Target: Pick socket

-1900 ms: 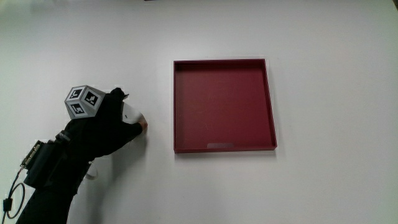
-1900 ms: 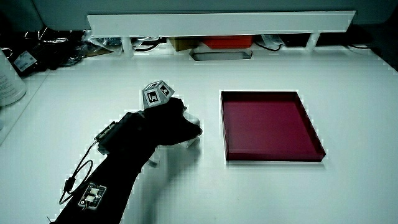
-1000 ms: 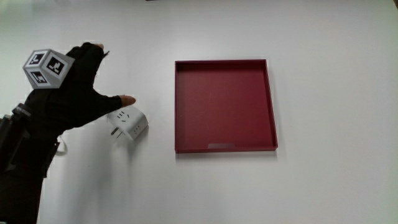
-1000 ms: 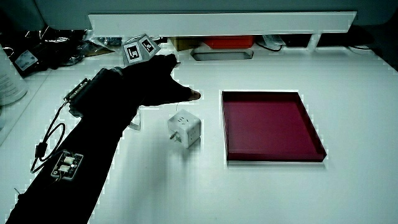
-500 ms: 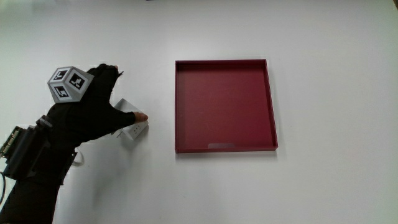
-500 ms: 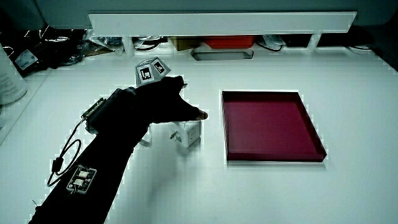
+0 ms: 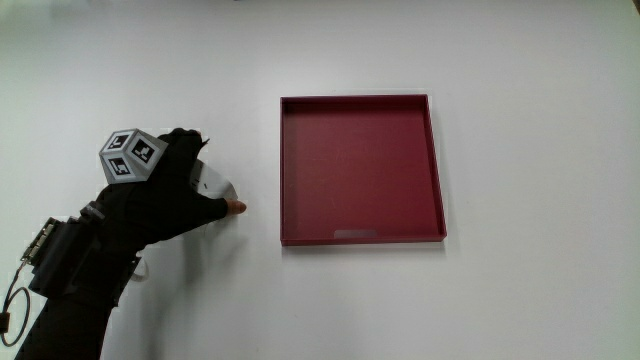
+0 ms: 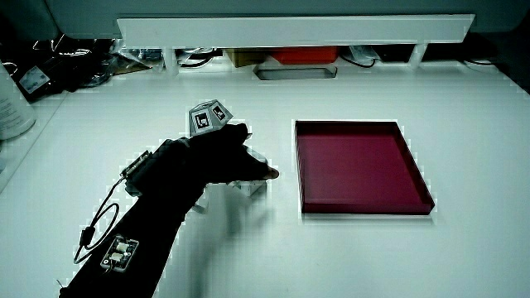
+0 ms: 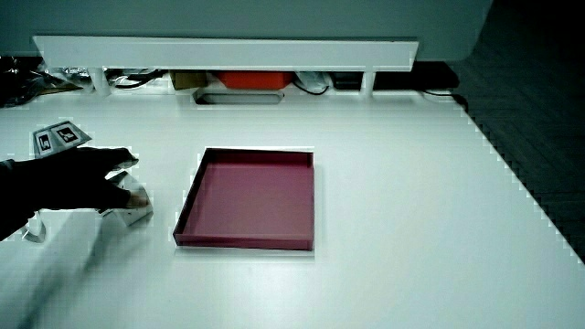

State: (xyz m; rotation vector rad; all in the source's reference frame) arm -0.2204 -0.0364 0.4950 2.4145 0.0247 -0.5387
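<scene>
The white cube-shaped socket (image 7: pixel 214 183) rests on the white table beside the red tray (image 7: pixel 360 240). Most of it is hidden under the hand (image 7: pixel 170 200). The gloved fingers curl over its top and the thumb presses its side facing the tray. In both side views only slivers of the socket (image 8: pixel 253 157) (image 9: pixel 136 206) peek out from under the hand (image 8: pixel 224 161) (image 9: pixel 87 180). The patterned cube (image 7: pixel 132 157) sits on the back of the glove. Whether the socket is off the table cannot be told.
The square red tray (image 8: pixel 364 212) (image 9: pixel 243 243) holds nothing. A low white partition (image 8: pixel 290 30) (image 9: pixel 228 46) runs along the table's edge farthest from the person, with a red box (image 8: pixel 302 56) and cables under it. A white container (image 8: pixel 12 99) stands at the table's edge.
One second ago the hand was raised and spread, with the socket lying free on the table. It has since come down over the socket and its fingers have closed around it.
</scene>
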